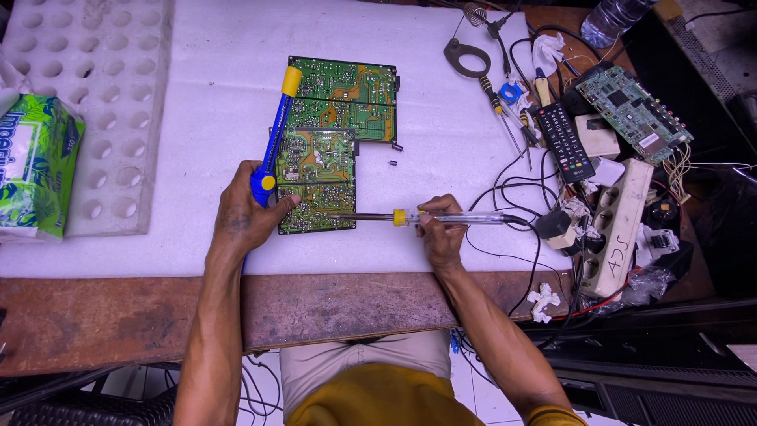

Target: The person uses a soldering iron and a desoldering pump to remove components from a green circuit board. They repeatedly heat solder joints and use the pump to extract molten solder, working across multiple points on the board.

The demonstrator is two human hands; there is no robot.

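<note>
A green L-shaped circuit board (339, 118) lies solder side up on a white foam sheet (213, 47). My left hand (244, 209) grips a blue and yellow desoldering pump (276, 134), which slants up over the board's left edge. My right hand (440, 233) holds a soldering iron with a clear handle (453, 218). Its metal tip (347, 216) lies flat across the board's lower part, pointing left. Two small dark components (394, 155) lie loose on the foam just right of the board.
A white moulded foam tray (95, 95) and a green and white packet (35, 166) sit at the left. At the right lie a remote control (564, 142), screwdrivers, cables, a second circuit board (635, 106), a white power strip (619, 229) and a water bottle (615, 16). The wooden bench edge (331, 304) runs below.
</note>
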